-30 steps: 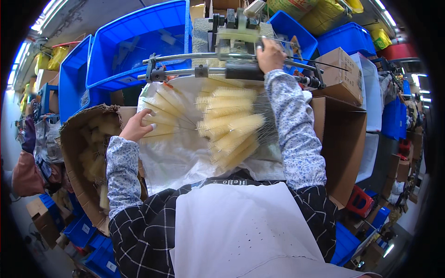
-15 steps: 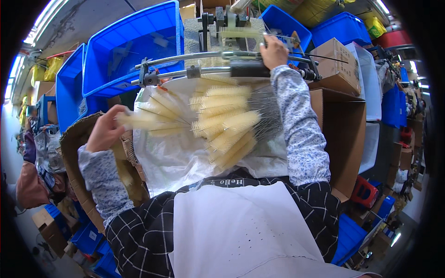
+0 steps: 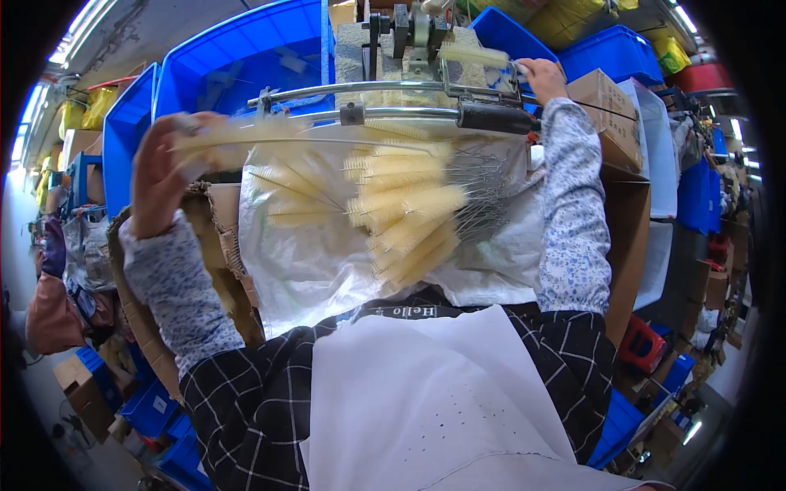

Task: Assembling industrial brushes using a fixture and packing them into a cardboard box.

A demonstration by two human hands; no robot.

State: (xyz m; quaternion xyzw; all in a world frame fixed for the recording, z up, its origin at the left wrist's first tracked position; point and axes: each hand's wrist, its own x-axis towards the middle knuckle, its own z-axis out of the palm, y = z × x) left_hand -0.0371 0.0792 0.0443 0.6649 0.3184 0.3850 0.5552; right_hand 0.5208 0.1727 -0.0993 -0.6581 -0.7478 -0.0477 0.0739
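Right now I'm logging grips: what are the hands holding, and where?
Left hand grips a pale bottle brush at its bristled end. Right hand is at the machine; its hold cannot be told.

Large blue plastic bins (image 3: 237,61) are leaning along the top behind the work area, with more blue bins (image 3: 622,49) sitting at upper right above a brown cardboard box (image 3: 610,110). Yellow bags (image 3: 90,102) are resting on the shelves at far left, while small blue crates (image 3: 155,409) are sitting on the floor at lower left. A red stool (image 3: 643,344) is standing at lower right.
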